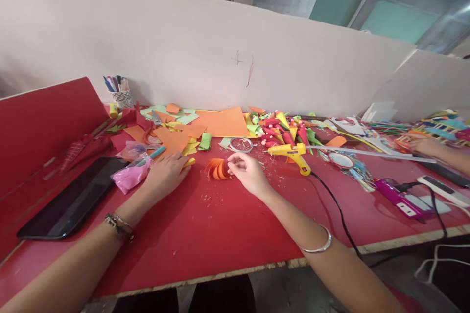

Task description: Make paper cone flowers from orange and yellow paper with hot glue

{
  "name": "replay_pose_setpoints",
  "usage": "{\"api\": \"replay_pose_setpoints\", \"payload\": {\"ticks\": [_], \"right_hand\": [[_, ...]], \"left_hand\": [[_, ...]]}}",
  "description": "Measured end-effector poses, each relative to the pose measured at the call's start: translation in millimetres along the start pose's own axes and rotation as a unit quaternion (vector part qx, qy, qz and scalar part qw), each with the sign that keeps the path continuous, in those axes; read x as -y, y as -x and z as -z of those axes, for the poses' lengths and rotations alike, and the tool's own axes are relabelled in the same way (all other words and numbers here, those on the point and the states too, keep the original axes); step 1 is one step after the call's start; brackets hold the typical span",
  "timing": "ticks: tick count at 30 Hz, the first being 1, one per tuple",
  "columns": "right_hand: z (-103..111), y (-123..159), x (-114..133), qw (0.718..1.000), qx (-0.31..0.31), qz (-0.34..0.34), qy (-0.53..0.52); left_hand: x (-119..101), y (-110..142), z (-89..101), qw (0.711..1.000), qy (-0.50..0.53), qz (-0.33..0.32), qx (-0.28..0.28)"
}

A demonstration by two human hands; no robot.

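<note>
My right hand (247, 171) is closed in a pinch at the right end of an orange fringed paper strip (217, 169), which curls just above the red table. My left hand (168, 172) rests palm down by the paper scraps, its fingers bent over a small yellow piece (190, 162) that pokes out at the fingertips. What that piece is exactly, I cannot make out. Next to the left hand lie a pink plastic packet (131, 176) and a light-blue pen (157, 152). A small clear round dish (241, 145) sits just beyond my right hand.
A yellow glue gun (293, 153) stands to the right, its black cord running over the table edge. Paper cones (282, 129) pile up behind it. A black tablet (73, 198) lies left; a purple power strip (402, 199) lies right. Another person's hand (426, 144) works at far right.
</note>
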State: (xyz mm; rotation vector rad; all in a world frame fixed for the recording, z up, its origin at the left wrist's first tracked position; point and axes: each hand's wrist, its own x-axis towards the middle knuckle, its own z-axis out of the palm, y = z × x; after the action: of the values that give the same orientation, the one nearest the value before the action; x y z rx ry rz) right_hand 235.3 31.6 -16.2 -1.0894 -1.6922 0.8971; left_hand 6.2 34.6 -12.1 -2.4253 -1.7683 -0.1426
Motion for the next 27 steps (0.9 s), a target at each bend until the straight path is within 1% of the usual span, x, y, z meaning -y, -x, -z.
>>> {"api": "replay_pose_setpoints", "payload": {"ticks": [2,4,5,6,8,10,11,12,14,15,17,18,19,20,23,25,27], "right_hand": [[4.3,-1.1,4.0,0.999,-0.005,0.011,0.049],[13.1,-2.4,10.2,0.988,-0.005,0.029,0.151],[19.4,-3.1,13.7,0.975,0.001,0.036,0.219],[26.8,-3.6,17.1,0.956,0.013,0.038,0.29],[44.6,-3.8,22.4,0.906,0.013,0.022,0.423],[65.5,-2.9,24.3,0.849,0.0,-0.026,0.527],[76.6,-2.2,23.9,0.824,-0.009,-0.064,0.564],[87.9,-1.3,22.8,0.799,-0.027,-0.1,0.593],[109.5,0.4,19.3,0.749,-0.088,-0.168,0.635],[119.1,0.9,17.1,0.729,-0.118,-0.201,0.644],[134.3,1.0,11.4,0.706,-0.14,-0.275,0.637],[139.5,0.5,7.7,0.703,-0.136,-0.306,0.628],[143.3,-0.3,3.1,0.705,-0.123,-0.329,0.616],[145.9,-1.4,-2.3,0.714,-0.103,-0.342,0.602],[149.7,-5.1,-20.5,0.768,-0.023,-0.337,0.544],[151.6,-7.0,-30.3,0.789,-0.004,-0.324,0.522],[153.2,-8.5,-34.9,0.799,-0.002,-0.313,0.513]], "left_hand": [[0.0,-0.4,1.1,1.0,0.015,0.007,-0.008],[-0.6,-0.3,3.6,0.998,0.055,0.027,-0.026],[-1.0,0.1,5.2,0.995,0.085,0.039,-0.04],[-1.6,0.6,6.7,0.99,0.119,0.048,-0.057],[-3.0,1.8,8.7,0.976,0.189,0.05,-0.09],[-4.4,2.5,8.2,0.961,0.25,0.045,-0.11],[-5.0,2.5,7.0,0.954,0.273,0.047,-0.116],[-5.6,2.3,5.3,0.948,0.292,0.052,-0.12],[-6.7,1.5,1.9,0.938,0.315,0.068,-0.124],[-7.4,1.2,0.7,0.937,0.317,0.078,-0.125],[-8.9,0.7,-0.2,0.939,0.306,0.097,-0.124],[-9.7,0.7,0.1,0.941,0.297,0.105,-0.125],[-10.5,0.8,0.8,0.942,0.288,0.111,-0.128],[-11.2,0.9,1.6,0.943,0.281,0.115,-0.135],[-13.0,1.7,4.1,0.938,0.279,0.117,-0.171],[-14.1,3.0,5.8,0.93,0.298,0.11,-0.185],[-15.4,5.4,7.4,0.925,0.319,0.097,-0.183]]}}
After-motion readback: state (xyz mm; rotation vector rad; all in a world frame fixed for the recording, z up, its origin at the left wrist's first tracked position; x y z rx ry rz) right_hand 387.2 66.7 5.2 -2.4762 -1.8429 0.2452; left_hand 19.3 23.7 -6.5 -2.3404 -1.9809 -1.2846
